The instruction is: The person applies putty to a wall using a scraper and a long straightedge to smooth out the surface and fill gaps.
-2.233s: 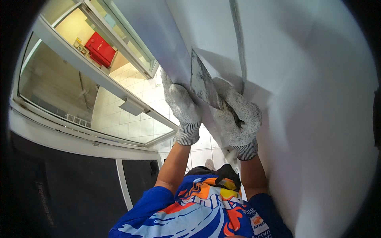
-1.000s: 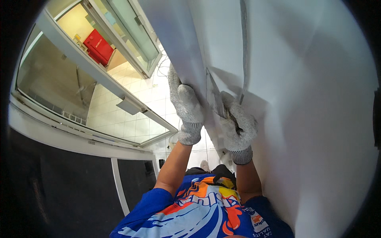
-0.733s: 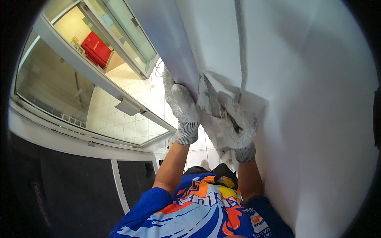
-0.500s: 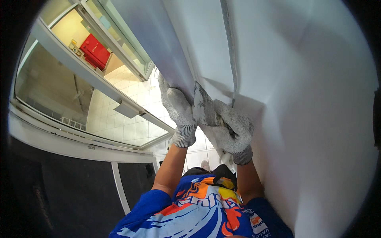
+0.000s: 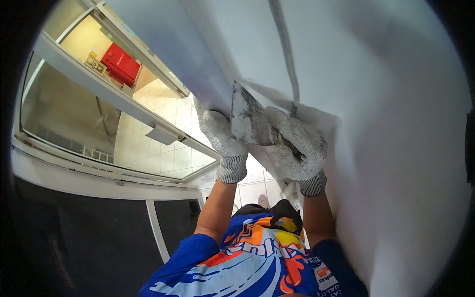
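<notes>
My right hand (image 5: 297, 148), in a speckled grey knit glove, is closed round the handle of a putty knife (image 5: 250, 119). The putty knife's broad blade is smeared grey and dark, and it points up and left against the white wall (image 5: 257, 44). The handle is mostly hidden in the glove. My left hand (image 5: 220, 133), in a matching glove, lies along the left edge of the bluish-white wall face (image 5: 173, 44), beside the blade. Its fingers stretch upward, partly hidden past the edge, with the thumb on the near side.
A grey line (image 5: 286, 49) runs down the wall above my right hand. On the left stands a metal-framed glass door (image 5: 99, 81) with a handle plate (image 5: 162, 134). Beyond it are a red cabinet (image 5: 120, 63) and a tiled floor (image 5: 148, 151). A dark lower panel (image 5: 89, 237) fills the lower left.
The putty knife and my right hand have moved a little up the wall, the blade tip leftward and the hand rightward. My left hand stays at the edge. The view has shifted slightly.
</notes>
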Demonstrator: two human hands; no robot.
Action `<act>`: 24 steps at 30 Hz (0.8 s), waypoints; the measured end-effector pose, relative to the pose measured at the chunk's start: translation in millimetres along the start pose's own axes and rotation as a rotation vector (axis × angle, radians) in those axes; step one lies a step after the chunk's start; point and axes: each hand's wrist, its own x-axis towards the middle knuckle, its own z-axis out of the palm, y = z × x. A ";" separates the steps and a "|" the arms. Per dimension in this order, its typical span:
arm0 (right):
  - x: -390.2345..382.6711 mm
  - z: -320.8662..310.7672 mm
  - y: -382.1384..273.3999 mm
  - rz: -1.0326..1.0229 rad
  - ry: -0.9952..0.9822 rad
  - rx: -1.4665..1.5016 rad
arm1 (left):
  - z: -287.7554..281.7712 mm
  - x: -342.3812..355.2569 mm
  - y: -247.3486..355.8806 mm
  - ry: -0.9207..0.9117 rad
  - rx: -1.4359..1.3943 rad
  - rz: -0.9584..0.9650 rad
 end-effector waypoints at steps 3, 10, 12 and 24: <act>-3.7 -0.5 -4.7 0.051 -0.043 -0.012 | -1.5 0.9 -0.3 0.007 -0.020 -0.023; -0.6 0.0 -3.6 0.071 0.033 0.117 | -1.6 -5.9 -19.5 -0.003 0.027 -0.037; -6.1 -3.0 -4.9 0.103 -0.067 0.022 | -4.1 -8.1 -22.4 -0.003 0.037 -0.043; -4.5 -0.4 -1.0 0.046 -0.030 0.005 | 3.3 -8.6 -32.0 0.007 0.250 0.043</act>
